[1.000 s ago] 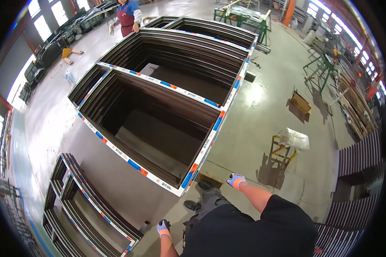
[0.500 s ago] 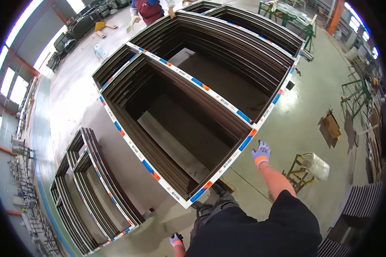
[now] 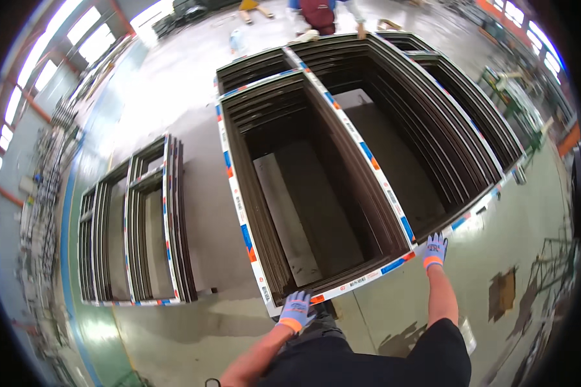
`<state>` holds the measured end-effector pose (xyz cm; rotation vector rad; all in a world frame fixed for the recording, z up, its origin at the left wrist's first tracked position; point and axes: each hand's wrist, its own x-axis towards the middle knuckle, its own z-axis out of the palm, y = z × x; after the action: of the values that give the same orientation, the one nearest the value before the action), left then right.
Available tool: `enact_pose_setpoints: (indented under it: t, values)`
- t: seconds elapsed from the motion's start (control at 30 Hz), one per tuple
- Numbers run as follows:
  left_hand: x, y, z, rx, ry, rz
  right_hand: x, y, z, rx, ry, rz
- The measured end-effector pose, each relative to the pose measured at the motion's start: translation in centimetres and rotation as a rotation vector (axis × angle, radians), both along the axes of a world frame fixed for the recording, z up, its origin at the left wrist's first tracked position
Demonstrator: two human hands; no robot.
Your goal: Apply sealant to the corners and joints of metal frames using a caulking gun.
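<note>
A stack of large dark brown window frames (image 3: 239, 187) stands before me, its top faces covered in white, blue and orange protective tape. My left hand (image 3: 296, 311), in a lilac-grey glove with an orange cuff, has its fingers over the top frame's near left corner. Farther right, my right hand (image 3: 435, 249) wears a matching glove, and its fingers are hooked over the near rail beside the junction with a crossbar. Both thumbs are mostly hidden. On the far side, a person in a dark red apron (image 3: 317, 14) has one hand (image 3: 361, 31) on the stack's edge.
A smaller stack of similar frames (image 3: 133, 226) stands on the floor to the left. Green metal stands (image 3: 513, 97) are at the right, and a piece of brown cardboard (image 3: 505, 293) lies nearer. A yellow pallet truck (image 3: 255, 9) is at the back.
My view has turned, so the stack appears farther right. My left hand has come up from low beside my body onto the near corner. My right hand has reached the near rail.
</note>
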<state>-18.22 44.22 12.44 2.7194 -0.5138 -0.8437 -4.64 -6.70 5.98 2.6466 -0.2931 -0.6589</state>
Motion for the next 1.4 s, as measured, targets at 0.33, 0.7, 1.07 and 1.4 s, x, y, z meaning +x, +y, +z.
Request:
enact_pose_setpoints:
  t: [0.33, 0.7, 1.07, 1.4]
  values:
    - [2.6, -4.0, -5.9, 0.043, 0.214, -0.067, 1.6, -5.3, -4.2, -0.067, 0.21, 0.213]
    - [0.6, 0.6, 2.7, -0.031, 0.069, 0.039, 6.3, -4.3, 3.2, 0.173, 0.468, 0.656]
    - [-6.1, 13.0, 9.2, 0.164, -0.339, 0.453, 10.3, 7.8, 1.4, 0.302, 0.605, 0.811]
    - [-38.1, 21.7, 6.0, 0.273, -0.028, 1.427, 14.1, 37.4, 2.8, 0.514, 0.468, 0.997]
